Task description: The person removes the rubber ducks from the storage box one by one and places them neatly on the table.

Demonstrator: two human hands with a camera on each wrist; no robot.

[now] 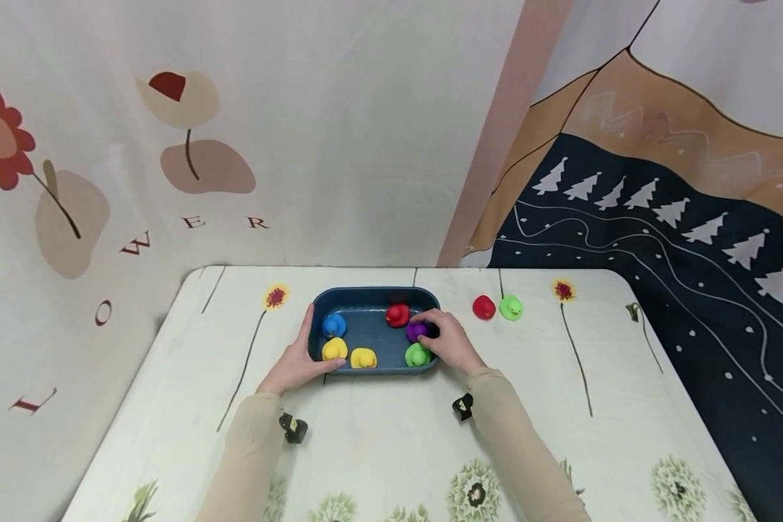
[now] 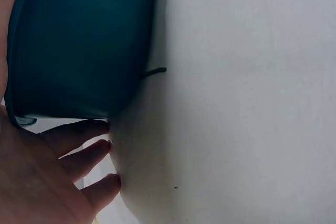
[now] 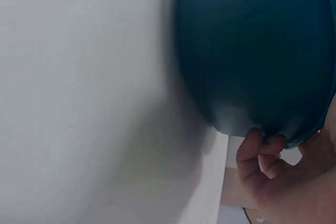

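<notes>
Right hand pinches purple duck — tray wall, 2 ducks alongside.

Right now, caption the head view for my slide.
Left hand holds the blue tray; right hand grips a purple toy inside.

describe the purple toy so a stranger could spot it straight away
On the flower-print table sits a dark blue tray. At its right end, the right hand pinches the purple toy, between a red duck and a green duck. No other toy is purple.
</notes>
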